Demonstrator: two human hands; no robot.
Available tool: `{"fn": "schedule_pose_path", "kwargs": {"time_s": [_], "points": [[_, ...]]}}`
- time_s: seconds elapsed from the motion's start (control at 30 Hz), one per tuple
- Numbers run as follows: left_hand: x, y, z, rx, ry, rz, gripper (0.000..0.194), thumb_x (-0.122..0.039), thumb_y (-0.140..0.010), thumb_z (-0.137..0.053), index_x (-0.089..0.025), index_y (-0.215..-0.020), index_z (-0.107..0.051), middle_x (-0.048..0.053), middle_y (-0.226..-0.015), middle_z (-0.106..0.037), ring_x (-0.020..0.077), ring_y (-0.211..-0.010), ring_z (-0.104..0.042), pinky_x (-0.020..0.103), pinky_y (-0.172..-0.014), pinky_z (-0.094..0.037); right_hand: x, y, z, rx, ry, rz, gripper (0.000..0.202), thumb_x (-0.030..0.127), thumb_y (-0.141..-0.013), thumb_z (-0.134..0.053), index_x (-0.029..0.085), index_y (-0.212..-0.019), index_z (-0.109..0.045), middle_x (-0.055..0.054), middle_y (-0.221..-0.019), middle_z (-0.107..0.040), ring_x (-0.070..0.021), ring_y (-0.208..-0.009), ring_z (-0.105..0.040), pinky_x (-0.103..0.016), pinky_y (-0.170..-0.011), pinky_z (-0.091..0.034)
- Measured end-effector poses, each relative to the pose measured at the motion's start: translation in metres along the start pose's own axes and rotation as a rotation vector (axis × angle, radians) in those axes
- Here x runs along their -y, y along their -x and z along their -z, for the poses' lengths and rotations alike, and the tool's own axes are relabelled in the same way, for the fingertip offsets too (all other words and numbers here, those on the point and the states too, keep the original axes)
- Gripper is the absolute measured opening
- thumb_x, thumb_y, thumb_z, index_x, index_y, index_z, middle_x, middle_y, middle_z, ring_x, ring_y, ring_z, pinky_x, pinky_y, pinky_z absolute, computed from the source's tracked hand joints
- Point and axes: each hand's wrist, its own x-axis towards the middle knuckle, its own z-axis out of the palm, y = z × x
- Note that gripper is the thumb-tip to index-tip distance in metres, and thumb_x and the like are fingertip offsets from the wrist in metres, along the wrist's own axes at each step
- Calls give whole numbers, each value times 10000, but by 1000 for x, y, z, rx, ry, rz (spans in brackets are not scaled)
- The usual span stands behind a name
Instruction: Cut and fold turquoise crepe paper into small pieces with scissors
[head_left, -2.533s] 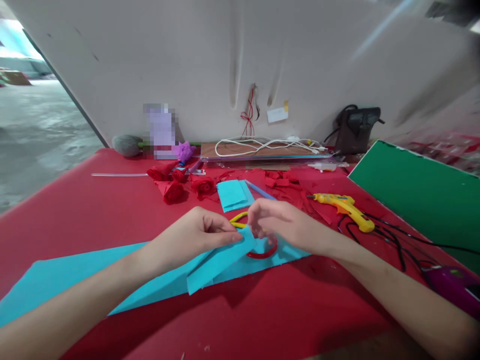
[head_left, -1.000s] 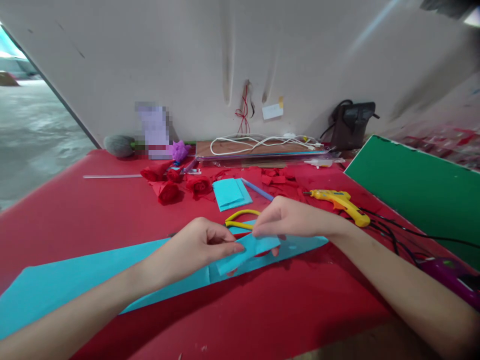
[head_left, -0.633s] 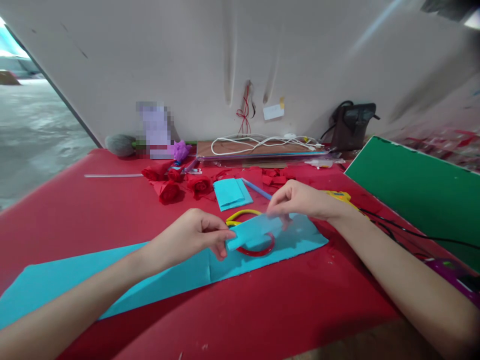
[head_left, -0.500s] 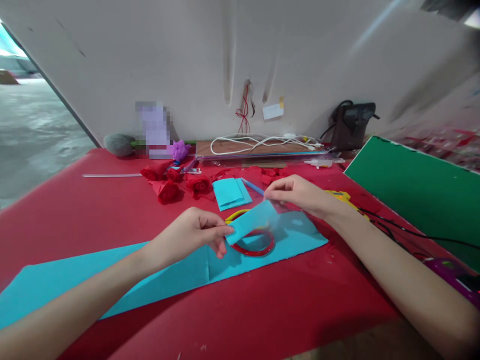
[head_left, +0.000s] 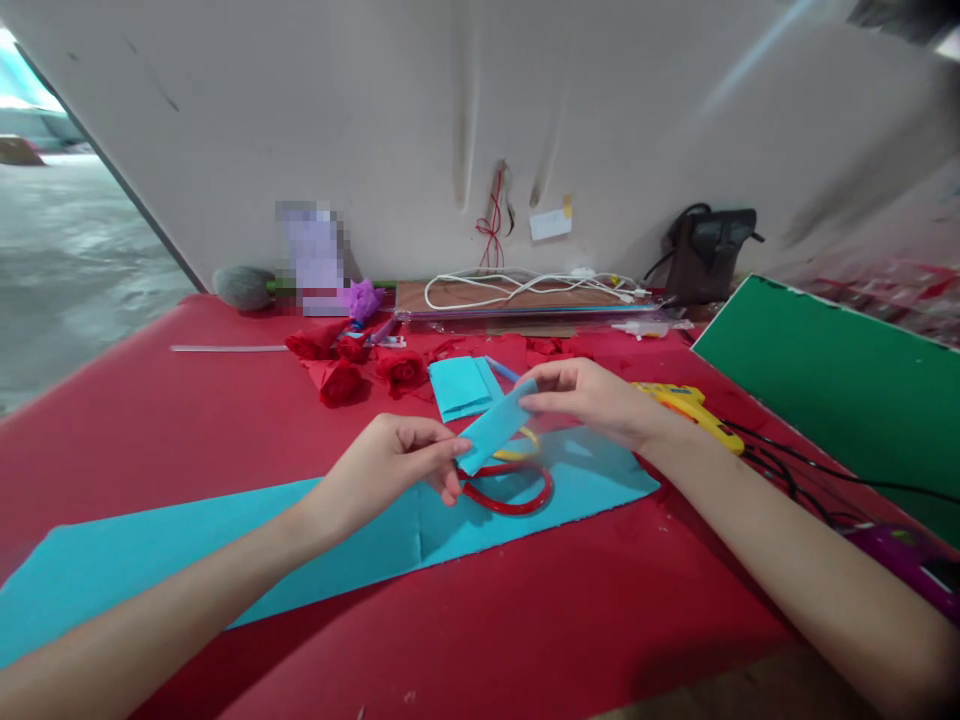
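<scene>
A small strip of light-blue paper point(head_left: 495, 428) is stretched at a slant between my two hands. My left hand point(head_left: 409, 455) pinches its lower left end between thumb and fingers. At the upper right end, my right hand point(head_left: 574, 395) has it pinched the same way. Below the strip, scissors point(head_left: 517, 508) with one red and one yellow handle loop lie on a long light-blue paper sheet point(head_left: 360, 560); their blades are hidden. Behind the strip rests a folded stack of light-blue paper point(head_left: 457, 388), with a blue stick-like thing point(head_left: 501, 369) beside it.
Several red paper roses point(head_left: 337, 382) and a purple flower point(head_left: 364, 298) lie at the back left of the red table point(head_left: 480, 640). To the right are a yellow glue gun point(head_left: 694, 410), its black cable and a green board point(head_left: 840, 390). A white cable point(head_left: 510, 290) lies along the wall.
My right hand has shifted slightly left and closed onto the strip's upper end. The strip looks narrower and more tilted now. My left hand keeps its pinch in nearly the same place.
</scene>
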Motion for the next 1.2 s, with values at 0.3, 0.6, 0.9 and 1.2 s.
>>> {"fn": "schedule_pose_path", "kwargs": {"time_s": [0.3, 0.6, 0.9, 1.2], "points": [[16, 3, -11, 36, -454, -171, 452, -445, -824, -427, -148, -487, -477, -38, -394, -449, 50, -386, -330, 183, -409, -264, 18, -99, -4, 34, 320, 76, 140, 78, -641, -522, 114, -729, -624, -12, -674, -602, -70, -577, -475, -195, -562, -380], [21, -4, 3, -133, -831, -432, 341, -333, -891, -321, -168, -728, -571, 33, -714, -576, 136, -692, -505, 235, -624, -391, 9, -154, -10, 203, 578, 40, 184, 51, -612, -564, 113, -763, -647, 25, -627, -606, -69, -533, -469, -205, -543, -372], [34, -54, 17, -57, -1132, -406, 712, -554, -861, -216, -35, -1348, -249, 158, -1429, -198, 250, -1328, -158, 391, -1086, -149, 1, -163, -6, 234, 731, 77, 145, 237, -791, -551, 114, -861, -581, -2, -797, -595, -100, -686, -552, -269, -629, -464], [37, -64, 23, 128, -1098, -350, 676, -561, -865, -146, -119, -1376, -183, 92, -1442, -157, 209, -1339, -115, 390, -1088, -62, -4, -162, -10, 254, 793, 21, 239, 301, -827, -506, 123, -980, -552, -39, -940, -581, -129, -786, -567, -304, -667, -491]]}}
